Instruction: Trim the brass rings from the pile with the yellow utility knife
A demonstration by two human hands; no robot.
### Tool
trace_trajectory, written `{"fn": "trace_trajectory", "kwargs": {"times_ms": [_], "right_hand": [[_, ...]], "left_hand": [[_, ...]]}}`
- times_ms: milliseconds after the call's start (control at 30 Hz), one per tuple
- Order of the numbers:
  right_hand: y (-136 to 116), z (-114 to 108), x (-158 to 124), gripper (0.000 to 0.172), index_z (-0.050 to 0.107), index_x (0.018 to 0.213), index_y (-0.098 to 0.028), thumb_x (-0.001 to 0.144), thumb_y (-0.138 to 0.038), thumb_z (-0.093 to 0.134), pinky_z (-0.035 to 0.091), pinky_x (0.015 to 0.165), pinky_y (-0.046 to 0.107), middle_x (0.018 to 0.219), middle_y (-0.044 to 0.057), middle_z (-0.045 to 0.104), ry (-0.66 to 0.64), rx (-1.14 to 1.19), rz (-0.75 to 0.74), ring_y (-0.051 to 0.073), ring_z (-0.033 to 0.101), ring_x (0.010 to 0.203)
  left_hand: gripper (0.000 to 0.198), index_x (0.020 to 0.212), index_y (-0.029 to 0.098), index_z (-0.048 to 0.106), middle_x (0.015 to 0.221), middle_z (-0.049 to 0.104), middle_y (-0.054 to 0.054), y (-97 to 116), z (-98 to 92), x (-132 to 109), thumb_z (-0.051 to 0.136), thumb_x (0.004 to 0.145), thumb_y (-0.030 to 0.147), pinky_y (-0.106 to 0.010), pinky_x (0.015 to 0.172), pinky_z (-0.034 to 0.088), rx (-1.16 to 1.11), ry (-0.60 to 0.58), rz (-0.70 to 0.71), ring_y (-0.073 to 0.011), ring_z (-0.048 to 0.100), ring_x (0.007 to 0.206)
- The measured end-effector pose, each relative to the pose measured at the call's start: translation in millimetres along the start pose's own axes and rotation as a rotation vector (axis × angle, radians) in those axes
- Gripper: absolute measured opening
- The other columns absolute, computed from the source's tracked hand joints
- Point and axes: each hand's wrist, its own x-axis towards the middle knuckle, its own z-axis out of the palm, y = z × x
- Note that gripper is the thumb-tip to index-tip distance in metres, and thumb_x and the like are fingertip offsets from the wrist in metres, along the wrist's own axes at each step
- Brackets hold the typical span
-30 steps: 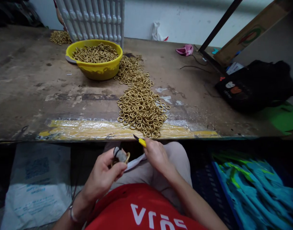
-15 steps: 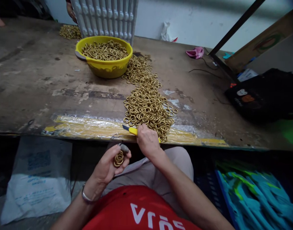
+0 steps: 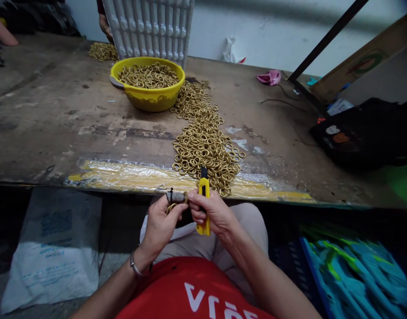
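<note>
While the L hand [image 3: 162, 221] pinches a few gold rings [image 3: 171, 207] betw. thumb & a finger in grey wrap [image 3: 177, 196], above the lap near the table [image 3: 57, 124] edge, the R hand [image 3: 212, 210] has fingers curled round a yellow cutter [image 3: 204, 199], tips at 1 ring. Best: firm pinch, blade [image 3: 204, 172] angled away from L thumb. Rings look round, dull gold, approx. same size; more in a heap [image 3: 203, 150] beyond.

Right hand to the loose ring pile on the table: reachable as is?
Likely yes. The right hand is just short of the ring pile, and nothing appears to block it. It does grip the yellow cutter, though, so its fingers aren't fully free.
</note>
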Motion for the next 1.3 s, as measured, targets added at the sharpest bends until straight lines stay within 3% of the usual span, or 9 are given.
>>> {"fn": "trace_trajectory", "kwargs": {"times_ms": [100, 233, 400, 567, 733, 833, 933, 1100, 1300], "right_hand": [[5.6, -6.5, -6.4, 0.033, 0.045, 0.066, -0.02, 0.081, -0.045, 0.061, 0.025, 0.041, 0.019, 0.052, -0.009, 0.038, 0.079, -0.31, -0.175, 0.006, 0.029, 0.042], [12.7, -14.4, -24.3, 0.024, 0.048, 0.065, -0.019, 0.088, -0.026, 0.052, 0.03, 0.054, 0.023, 0.06, -0.003, 0.047, 0.247, -0.993, -0.474, 0.01, 0.041, 0.055], [16.7, -16.5, -40.9, 0.013, 0.059, 0.082, -0.017, 0.081, -0.006, 0.051, 0.035, 0.064, 0.025, 0.082, 0.005, 0.066, 0.273, -1.409, -0.458, 0.016, 0.059, 0.071], [13.8, -15.0, -40.3, 0.018, 0.06, 0.089, -0.016, 0.084, -0.004, 0.048, 0.035, 0.064, 0.026, 0.087, 0.007, 0.07, 0.298, -1.588, -0.388, 0.018, 0.064, 0.077], [16.4, -20.6, -30.7, 0.016, 0.061, 0.092, -0.016, 0.087, -0.006, 0.048, 0.034, 0.062, 0.027, 0.087, 0.008, 0.072, 0.313, -1.669, -0.297, 0.019, 0.066, 0.077], [19.9, -28.5, -27.9, 0.015, 0.061, 0.092, -0.015, 0.087, -0.006, 0.05, 0.032, 0.059, 0.027, 0.084, 0.008, 0.072, 0.397, -1.705, -0.191, 0.019, 0.066, 0.072], [20.8, -32.6, -28.8, 0.012, 0.061, 0.087, -0.017, 0.087, -0.008, 0.052, 0.034, 0.06, 0.025, 0.082, 0.005, 0.071, 0.355, -1.669, -0.253, 0.017, 0.065, 0.073], [11.1, -30.8, -17.9, 0.018, 0.061, 0.098, -0.018, 0.085, -0.007, 0.053, 0.039, 0.066, 0.025, 0.096, 0.006, 0.067, 0.438, -1.738, -0.413, 0.018, 0.064, 0.082], [-0.9, -25.4, 13.3, 0.023, 0.062, 0.095, -0.015, 0.09, -0.005, 0.041, 0.039, 0.059, 0.025, 0.09, 0.01, 0.065, 0.393, -1.963, -0.345, 0.018, 0.064, 0.071]], "left_hand": [[0.02, 0.08, 0.013, 0.066, 0.054, 0.055, 0.003, 0.0, -2.7, -0.5, 0.071, 0.078, 0.032, -0.017, 0.04, 0.034, -0.114, -0.096, -0.084, -0.0069, 0.043, 0.044], [0.025, 0.082, 0.013, 0.065, 0.06, 0.055, 0.002, -0.7, -2.4, -3.5, 0.072, 0.079, 0.037, -0.016, 0.04, 0.034, -0.282, -0.189, -0.113, -0.0065, 0.044, 0.046], [0.027, 0.078, 0.016, 0.058, 0.055, 0.049, 0.006, 1.1, 1.7, -10.5, 0.071, 0.081, 0.038, -0.015, 0.039, 0.03, -0.302, -0.24, -0.128, -0.0046, 0.038, 0.043], [0.025, 0.083, 0.017, 0.055, 0.056, 0.046, 0.007, 0.4, 0.7, -9.1, 0.068, 0.084, 0.039, -0.015, 0.041, 0.029, -0.217, -0.297, -0.11, -0.0044, 0.036, 0.044], [0.021, 0.078, 0.018, 0.053, 0.056, 0.043, 0.006, 10.1, -13.5, -15.7, 0.064, 0.086, 0.034, -0.016, 0.042, 0.026, -0.12, -0.322, -0.106, -0.0049, 0.033, 0.045], [0.022, 0.075, 0.017, 0.053, 0.059, 0.045, 0.004, 18.5, -25.9, -28.2, 0.064, 0.085, 0.033, -0.017, 0.042, 0.026, -0.105, -0.419, -0.102, -0.0059, 0.035, 0.048], [0.03, 0.074, 0.016, 0.053, 0.058, 0.044, 0.004, 17.1, -30.4, -30.3, 0.066, 0.083, 0.041, -0.017, 0.041, 0.024, -0.183, -0.508, -0.135, -0.0055, 0.031, 0.047], [0.03, 0.077, 0.018, 0.049, 0.058, 0.045, 0.005, -1.5, -20.6, -8.2, 0.069, 0.08, 0.04, -0.014, 0.037, 0.017, -0.304, -0.333, -0.259, -0.0043, 0.031, 0.045], [0.03, 0.093, 0.015, 0.058, 0.074, 0.059, -0.002, -11.8, -14.8, 5.2, 0.063, 0.082, 0.042, -0.014, 0.035, 0.026, -0.5, -0.395, -0.386, -0.0072, 0.045, 0.048]]}}
